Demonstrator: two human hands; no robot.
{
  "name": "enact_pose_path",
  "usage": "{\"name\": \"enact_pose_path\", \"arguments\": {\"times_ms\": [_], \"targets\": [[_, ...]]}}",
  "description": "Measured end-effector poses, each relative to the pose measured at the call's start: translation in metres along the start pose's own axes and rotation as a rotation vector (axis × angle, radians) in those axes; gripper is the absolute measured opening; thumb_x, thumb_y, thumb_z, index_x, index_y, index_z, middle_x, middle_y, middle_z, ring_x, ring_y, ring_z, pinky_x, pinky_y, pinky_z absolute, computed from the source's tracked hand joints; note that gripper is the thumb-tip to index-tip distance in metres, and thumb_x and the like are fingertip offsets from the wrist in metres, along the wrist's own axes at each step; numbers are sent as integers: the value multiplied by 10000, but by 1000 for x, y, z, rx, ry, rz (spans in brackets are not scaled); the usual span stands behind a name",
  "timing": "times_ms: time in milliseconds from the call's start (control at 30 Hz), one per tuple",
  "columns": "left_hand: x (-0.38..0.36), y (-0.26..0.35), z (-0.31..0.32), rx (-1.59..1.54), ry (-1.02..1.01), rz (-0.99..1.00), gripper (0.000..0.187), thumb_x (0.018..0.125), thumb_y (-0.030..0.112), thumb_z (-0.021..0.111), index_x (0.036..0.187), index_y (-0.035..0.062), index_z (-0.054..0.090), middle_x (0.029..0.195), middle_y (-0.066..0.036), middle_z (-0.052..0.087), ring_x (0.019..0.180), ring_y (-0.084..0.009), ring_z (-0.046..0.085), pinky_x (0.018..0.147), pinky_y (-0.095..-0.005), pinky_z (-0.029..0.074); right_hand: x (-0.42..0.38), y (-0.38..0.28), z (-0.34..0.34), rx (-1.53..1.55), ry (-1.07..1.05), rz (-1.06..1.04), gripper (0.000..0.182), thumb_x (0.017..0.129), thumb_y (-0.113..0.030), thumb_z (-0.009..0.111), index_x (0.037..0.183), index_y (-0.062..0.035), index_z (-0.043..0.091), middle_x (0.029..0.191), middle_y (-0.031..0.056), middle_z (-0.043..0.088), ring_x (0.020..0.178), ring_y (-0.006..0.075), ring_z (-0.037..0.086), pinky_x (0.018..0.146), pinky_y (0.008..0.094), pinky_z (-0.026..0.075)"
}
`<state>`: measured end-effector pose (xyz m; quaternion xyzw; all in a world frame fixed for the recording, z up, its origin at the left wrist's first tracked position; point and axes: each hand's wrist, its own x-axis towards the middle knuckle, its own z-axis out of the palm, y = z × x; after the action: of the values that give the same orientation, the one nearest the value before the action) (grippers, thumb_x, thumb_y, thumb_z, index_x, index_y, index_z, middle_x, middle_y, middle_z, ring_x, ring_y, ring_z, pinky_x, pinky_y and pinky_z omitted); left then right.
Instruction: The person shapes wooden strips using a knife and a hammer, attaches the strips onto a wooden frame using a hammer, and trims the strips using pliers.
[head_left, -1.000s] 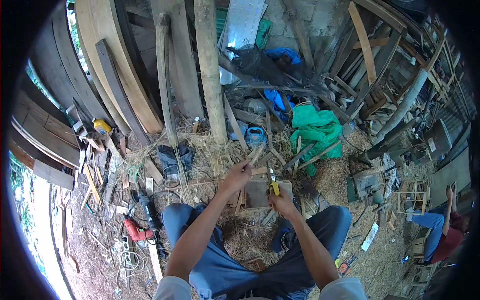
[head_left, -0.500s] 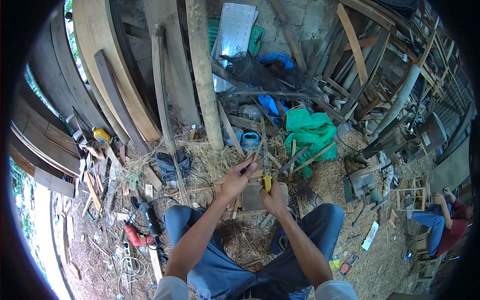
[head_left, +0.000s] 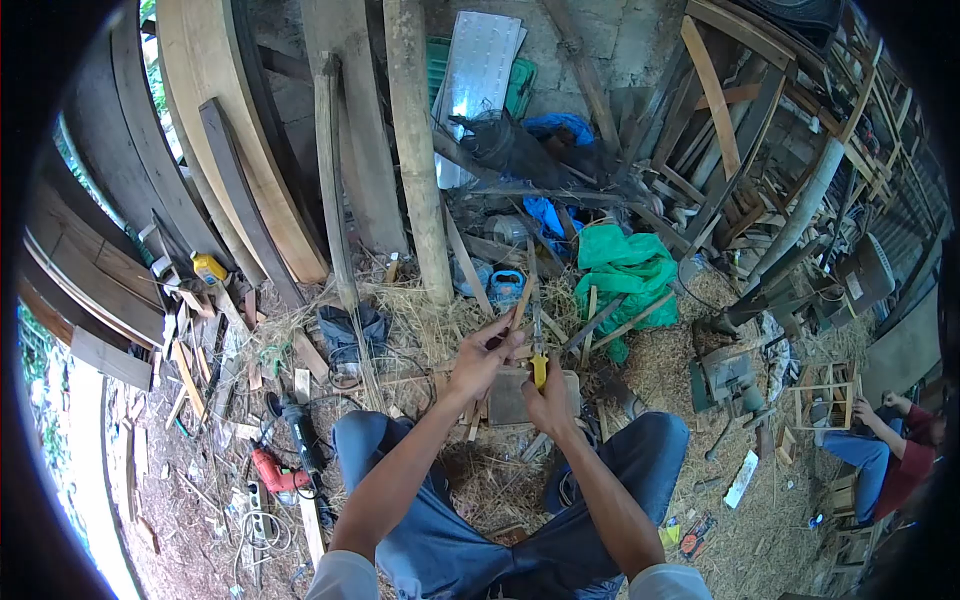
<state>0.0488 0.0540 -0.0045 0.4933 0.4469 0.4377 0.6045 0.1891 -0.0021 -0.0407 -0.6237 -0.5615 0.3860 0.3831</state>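
My left hand [head_left: 482, 362] is closed round a thin wooden strip [head_left: 523, 304], which slants up from the fingertips. In my right hand [head_left: 549, 404] is a tool with a yellow handle [head_left: 540, 372] and a long, narrow blade [head_left: 536, 315] pointing away from me. Blade and strip stand side by side, close together in this view. Below both hands, between my knees, lies a flat grey-brown block [head_left: 508, 400] amid straw and shavings.
A red drill [head_left: 279, 475] and an angle grinder [head_left: 294, 425] lie left of my knee. Ahead are a green plastic sheet [head_left: 625, 270] and a wooden post [head_left: 415, 150]. A bench machine [head_left: 728, 375] stands to the right, near a seated person [head_left: 905, 445].
The view has shifted slightly. My left fingers have loosened and spread a little around the strip, and my right hand still grips the yellow handle.
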Motion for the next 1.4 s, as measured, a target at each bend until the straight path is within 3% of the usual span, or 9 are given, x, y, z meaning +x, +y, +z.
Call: {"name": "enact_pose_path", "arguments": {"times_ms": [400, 600, 833, 933, 1000, 1133, 1233, 1300, 1400], "targets": [[-3, -1, 3, -99, -49, -24, 472, 866, 156, 626, 1297, 42, 468, 1021, -14, 595, 721, -69, 475, 627, -234, 440, -1, -11, -2, -11, -21, -12, 657, 787, -84, 524, 1326, 125, 213, 1111, 261, 503, 1015, 364, 532, 884, 391, 411], [-1, -6, 4, -135, -54, 19, 483, 868, 138, 620, 1311, 46, 451, 995, -15, 592, 718, -73, 472, 621, -238, 436, -2, -11, -1, -39, 26, -37, 648, 790, -92, 539, 1315, 132, 232, 1058, 272, 540, 980, 384, 558, 863, 403, 428], [-4, -5, 5, -104, -55, -8, 486, 880, 166, 608, 1320, 46, 440, 913, -4, 583, 673, -71, 459, 607, -237, 427, 0, -17, 1, -49, 96, 6, 637, 786, -115, 569, 1291, 148, 282, 1122, 314, 522, 1059, 410, 532, 887, 408, 421], [-7, -4, 10, -93, -36, -35, 440, 904, 195, 575, 1315, 86, 461, 955, -43, 633, 734, -78, 526, 627, -227, 449, 0, -12, 5, -60, 129, 12, 651, 777, -118, 581, 1292, 146, 283, 1127, 321, 517, 1070, 410, 528, 891, 403, 421], [-11, 0, 19, 136, 89, 188, 412, 924, 206, 537, 1298, 48, 467, 996, -105, 646, 751, -121, 555, 671, -260, 463, 0, -10, 6, -95, 167, -34, 660, 771, -117, 588, 1293, 146, 283, 1122, 322, 519, 1068, 409, 529, 890, 401, 422], [-9, -8, 23, 278, 162, 287, 382, 936, 191, 505, 1272, 13, 476, 1034, -178, 637, 767, -146, 569, 704, -279, 468, 0, -24, 0, -27, 112, 16, 653, 741, -87, 580, 1280, 148, 298, 1076, 304, 545, 1011, 403, 557, 847, 418, 440], [-2, -20, 25, 226, 188, 326, 344, 938, 162, 492, 1240, -2, 502, 955, -190, 633, 721, -134, 542, 653, -281, 458, -2, -26, -1, -8, 119, -13, 638, 720, -69, 569, 1272, 134, 324, 1026, 295, 562, 957, 409, 571, 810, 430, 449], [-1, -22, 26, 279, 245, 535, 306, 938, 135, 481, 1200, -17, 527, 784, -130, 603, 633, -115, 489, 577, -278, 431, -2, -25, -2, 8, 138, -37, 632, 709, -63, 564, 1269, 125, 338, 999, 293, 568, 931, 414, 575, 793, 434, 452], [-6, -13, 23, 303, 222, 464, 262, 942, 135, 477, 1142, -17, 553, 650, -61, 508, 569, -93, 429, 514, -255, 384, 0, -23, -3, -13, 136, -80, 641, 693, -66, 573, 1270, 106, 354, 974, 299, 568, 916, 423, 574, 783, 430, 456]]}}
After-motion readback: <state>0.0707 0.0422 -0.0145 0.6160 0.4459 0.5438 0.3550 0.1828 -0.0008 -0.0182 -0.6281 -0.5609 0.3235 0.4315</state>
